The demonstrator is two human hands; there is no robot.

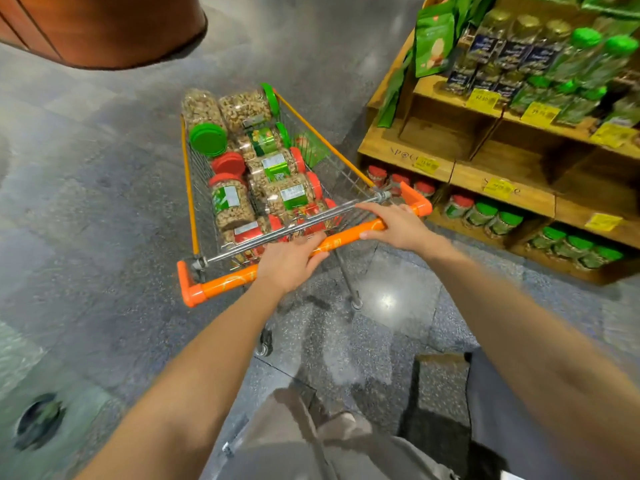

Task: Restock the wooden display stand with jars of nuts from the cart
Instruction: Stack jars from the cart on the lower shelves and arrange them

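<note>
A wire shopping cart (pixel 194 188) with an orange handle bar (pixel 349 237) stands in front of me on the floor. It holds several clear jars of nuts (pixel 277 168) with red and green lids, lying on their sides. My left hand (pixel 287 261) grips the handle bar near its middle. My right hand (pixel 394 223) grips the bar near its right end. The wooden display stand (pixel 502 161) is at the right, with jars and green bags on its upper tiers and red-lidded and green-lidded jars on its low shelves.
A round brown pillar base (pixel 104 29) stands at the far left. A dark round floor fitting (pixel 38 424) lies at the lower left. My legs and a shoe (pixel 343 427) show below. Grey stone floor stretches left of the cart.
</note>
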